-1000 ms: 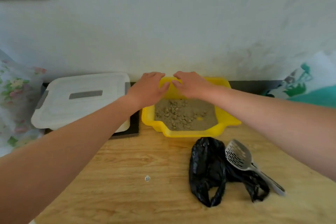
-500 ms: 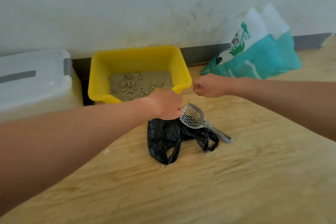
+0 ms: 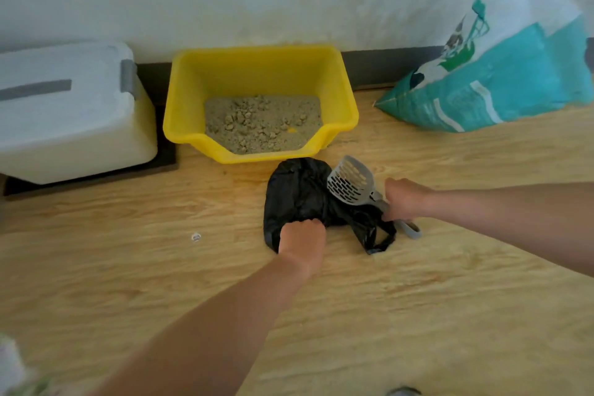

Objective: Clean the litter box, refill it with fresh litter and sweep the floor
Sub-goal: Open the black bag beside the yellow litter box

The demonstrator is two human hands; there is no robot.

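Observation:
A yellow litter box [image 3: 340, 96] stands against the wall, holding clumped beige litter [image 3: 262, 122]. In front of it a crumpled black plastic bag [image 3: 299, 193] lies on the wooden floor. A grey slotted scoop [image 3: 350, 183] rests on the bag's right side. My left hand [image 3: 302, 239] grips the near edge of the bag. My right hand [image 3: 405, 199] is curled round the scoop's handle, whose end sticks out below my fist. A teal and white litter sack [image 3: 501, 83] leans on the wall at the right.
A white lidded plastic bin [image 3: 70, 112] with grey latches sits on a dark mat left of the litter box. A small white scrap [image 3: 196, 237] lies on the floor left of the bag. The wooden floor [image 3: 418, 315] stretches toward me.
Both hands left the litter box's rim and came down to the floor. The left hand took hold of the black bag and the right closed on the scoop handle. My view shifted right.

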